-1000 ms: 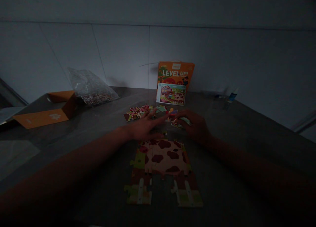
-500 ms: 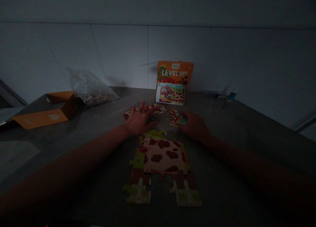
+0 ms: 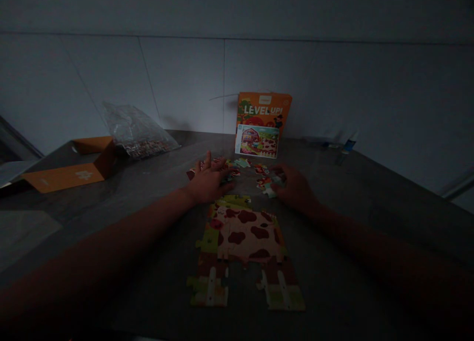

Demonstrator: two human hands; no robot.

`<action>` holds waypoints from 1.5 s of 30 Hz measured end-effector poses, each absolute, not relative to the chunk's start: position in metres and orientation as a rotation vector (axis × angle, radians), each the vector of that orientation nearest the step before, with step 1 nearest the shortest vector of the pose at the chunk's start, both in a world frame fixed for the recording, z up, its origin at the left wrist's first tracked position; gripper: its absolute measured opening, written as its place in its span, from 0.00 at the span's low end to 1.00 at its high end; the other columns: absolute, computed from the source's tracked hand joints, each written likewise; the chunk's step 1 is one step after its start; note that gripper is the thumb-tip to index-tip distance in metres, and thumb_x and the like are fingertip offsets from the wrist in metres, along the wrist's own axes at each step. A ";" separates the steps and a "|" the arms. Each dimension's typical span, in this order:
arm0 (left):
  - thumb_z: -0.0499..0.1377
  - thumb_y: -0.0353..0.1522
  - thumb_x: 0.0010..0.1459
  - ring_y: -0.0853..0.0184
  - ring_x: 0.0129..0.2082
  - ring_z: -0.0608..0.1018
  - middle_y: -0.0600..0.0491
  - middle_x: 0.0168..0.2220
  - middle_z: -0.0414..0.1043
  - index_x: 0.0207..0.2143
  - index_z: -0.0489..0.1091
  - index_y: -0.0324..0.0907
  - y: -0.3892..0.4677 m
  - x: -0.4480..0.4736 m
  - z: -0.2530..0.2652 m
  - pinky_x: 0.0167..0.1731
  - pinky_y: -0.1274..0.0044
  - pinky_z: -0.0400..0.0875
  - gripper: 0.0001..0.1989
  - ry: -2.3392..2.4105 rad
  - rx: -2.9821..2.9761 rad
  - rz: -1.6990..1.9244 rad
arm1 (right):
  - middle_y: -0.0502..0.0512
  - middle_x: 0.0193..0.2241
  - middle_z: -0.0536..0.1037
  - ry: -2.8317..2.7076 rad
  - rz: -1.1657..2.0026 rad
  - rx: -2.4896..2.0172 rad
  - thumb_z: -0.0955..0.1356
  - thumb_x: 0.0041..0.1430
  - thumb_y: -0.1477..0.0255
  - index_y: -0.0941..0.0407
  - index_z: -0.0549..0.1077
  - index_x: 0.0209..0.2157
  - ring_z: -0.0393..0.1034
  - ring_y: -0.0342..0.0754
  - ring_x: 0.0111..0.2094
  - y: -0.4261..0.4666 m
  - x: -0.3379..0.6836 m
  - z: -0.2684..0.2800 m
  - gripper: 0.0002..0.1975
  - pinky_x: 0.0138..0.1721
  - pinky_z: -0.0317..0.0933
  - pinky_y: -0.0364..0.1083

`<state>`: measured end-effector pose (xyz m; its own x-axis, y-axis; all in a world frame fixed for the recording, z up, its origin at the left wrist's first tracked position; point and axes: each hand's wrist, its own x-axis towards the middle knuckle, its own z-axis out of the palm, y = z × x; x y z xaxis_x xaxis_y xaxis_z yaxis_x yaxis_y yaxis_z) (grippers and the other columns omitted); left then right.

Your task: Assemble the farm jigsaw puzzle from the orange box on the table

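Note:
A partly joined jigsaw puzzle point(image 3: 246, 232) shows a spotted cow above white fence posts, with a gap at its near edge between two legs of pieces. Beyond it, my left hand point(image 3: 209, 183) lies with fingers spread over several loose puzzle pieces point(image 3: 232, 172), hiding some of them. My right hand point(image 3: 294, 188) is curled at the right, thumb and forefinger around a pale green puzzle piece point(image 3: 278, 179); part of that piece is hidden. Just left of those fingertips lie a red and green puzzle piece point(image 3: 264, 184) and another red piece point(image 3: 261, 169).
Against the wall leans an orange "LEVEL UP!" box point(image 3: 264, 108), a farm picture card point(image 3: 257, 141) in front. At left are an open orange box point(image 3: 64, 177) and a clear bag point(image 3: 138, 133) of pieces. A small blue-labelled bottle point(image 3: 350, 143) stands far right.
The loose pieces between my hands have shifted slightly, and more of a pale piece shows by my right thumb. My left hand stays over its pieces. The view has moved a little.

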<state>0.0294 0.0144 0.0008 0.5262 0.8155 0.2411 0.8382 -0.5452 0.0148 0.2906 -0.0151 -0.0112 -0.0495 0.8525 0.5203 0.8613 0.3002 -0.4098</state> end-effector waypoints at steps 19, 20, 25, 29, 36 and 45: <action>0.47 0.42 0.68 0.54 0.69 0.41 0.56 0.63 0.61 0.63 0.58 0.49 -0.013 0.055 0.010 0.64 0.56 0.41 0.24 -0.698 -3.232 -0.263 | 0.53 0.33 0.71 -1.853 -0.034 -0.849 0.66 0.61 0.72 0.54 0.72 0.35 0.69 0.46 0.35 -0.028 0.280 -0.001 0.03 0.34 0.65 0.45; 0.47 0.42 0.68 0.54 0.69 0.41 0.56 0.63 0.62 0.63 0.59 0.49 -0.014 0.055 0.010 0.64 0.55 0.42 0.23 -0.723 -3.223 -0.261 | 0.53 0.34 0.71 -1.840 -0.029 -0.872 0.66 0.61 0.72 0.54 0.72 0.35 0.69 0.47 0.35 -0.027 0.280 0.000 0.03 0.34 0.65 0.45; 0.48 0.41 0.67 0.55 0.67 0.56 0.56 0.57 0.71 0.56 0.69 0.53 -0.010 0.052 0.011 0.63 0.54 0.44 0.19 -1.114 -2.946 -0.534 | 0.57 0.37 0.74 -1.832 -0.105 -1.169 0.63 0.60 0.71 0.55 0.72 0.38 0.70 0.51 0.39 -0.019 0.285 -0.008 0.07 0.41 0.65 0.50; 0.47 0.39 0.66 0.53 0.66 0.58 0.52 0.55 0.72 0.53 0.72 0.51 0.005 0.042 0.011 0.61 0.50 0.48 0.19 -1.560 -2.519 -0.783 | 0.62 0.42 0.77 -1.988 -0.172 -1.550 0.66 0.58 0.68 0.56 0.74 0.43 0.71 0.58 0.45 -0.012 0.289 -0.019 0.12 0.47 0.64 0.56; 0.47 0.46 0.63 0.36 0.64 0.56 0.44 0.52 0.73 0.51 0.73 0.48 0.018 0.028 0.002 0.51 0.36 0.50 0.23 -1.846 -2.336 -0.516 | 0.60 0.44 0.79 -2.030 -0.123 -1.670 0.68 0.57 0.68 0.55 0.76 0.44 0.71 0.59 0.47 -0.014 0.287 -0.017 0.14 0.49 0.62 0.58; 0.49 0.50 0.62 0.29 0.64 0.50 0.42 0.61 0.62 0.57 0.68 0.50 0.014 0.031 0.000 0.51 0.37 0.52 0.26 -1.810 -2.331 -0.517 | 0.60 0.39 0.76 -1.951 -0.036 -1.506 0.70 0.52 0.72 0.58 0.74 0.42 0.71 0.54 0.41 -0.013 0.289 -0.015 0.14 0.42 0.64 0.52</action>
